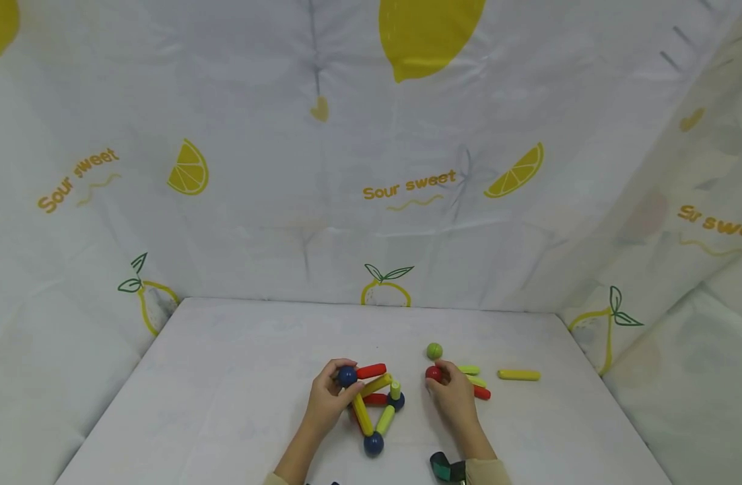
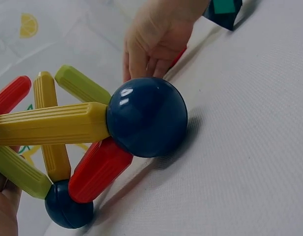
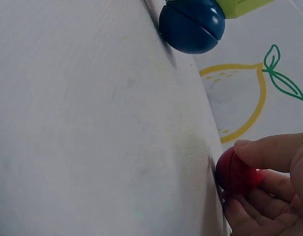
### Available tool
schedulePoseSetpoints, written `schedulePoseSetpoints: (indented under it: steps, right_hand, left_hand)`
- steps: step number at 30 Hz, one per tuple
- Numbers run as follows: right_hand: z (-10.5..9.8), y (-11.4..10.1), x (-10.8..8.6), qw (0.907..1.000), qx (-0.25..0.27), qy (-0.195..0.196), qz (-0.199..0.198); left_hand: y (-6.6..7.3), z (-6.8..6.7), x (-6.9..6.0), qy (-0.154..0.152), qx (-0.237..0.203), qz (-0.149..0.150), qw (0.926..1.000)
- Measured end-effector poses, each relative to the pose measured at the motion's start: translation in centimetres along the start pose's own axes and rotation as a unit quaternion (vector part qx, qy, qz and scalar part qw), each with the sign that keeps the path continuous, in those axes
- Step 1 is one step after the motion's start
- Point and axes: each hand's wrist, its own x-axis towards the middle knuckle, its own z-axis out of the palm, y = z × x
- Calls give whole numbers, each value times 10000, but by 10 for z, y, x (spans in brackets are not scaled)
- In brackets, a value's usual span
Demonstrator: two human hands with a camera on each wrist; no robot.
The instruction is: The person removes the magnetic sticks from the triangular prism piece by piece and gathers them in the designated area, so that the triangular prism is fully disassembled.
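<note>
Red and shiny, a small round ball [image 1: 432,372] is pinched between the thumb and fingers of the right hand [image 1: 457,397]. It is at the right side of a frame of coloured sticks and dark blue balls [image 1: 363,414], with a gap between. The left hand [image 1: 324,401] grips the frame's dark blue, shiny ball [image 1: 347,376]. From there a short red stick [image 1: 371,371] points its long way right, roughly at the small round ball, its loose end touching nothing.
</note>
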Motion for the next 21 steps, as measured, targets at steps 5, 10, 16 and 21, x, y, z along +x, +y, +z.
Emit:
schedulePoseSetpoints:
  steps: [5, 10, 16, 21]
  right_hand:
    - [-2, -4, -2, 10000, -53, 10, 67]
    - [-5, -13, -9, 9997, -182, 124, -70]
    - [-6, -29, -25, 9948, 294, -119, -967]
    - [-1, -32, -33, 9798, 1073, -1052, -1319]
  left_hand:
    - [-1, 0, 0, 4, -117, -97, 9999]
    - [-4, -1, -2, -5, -74, 40, 10000]
    - [-9, 0, -5, 17, -58, 309, 9995]
    - [-13, 1, -7, 75, -248, 252, 9993]
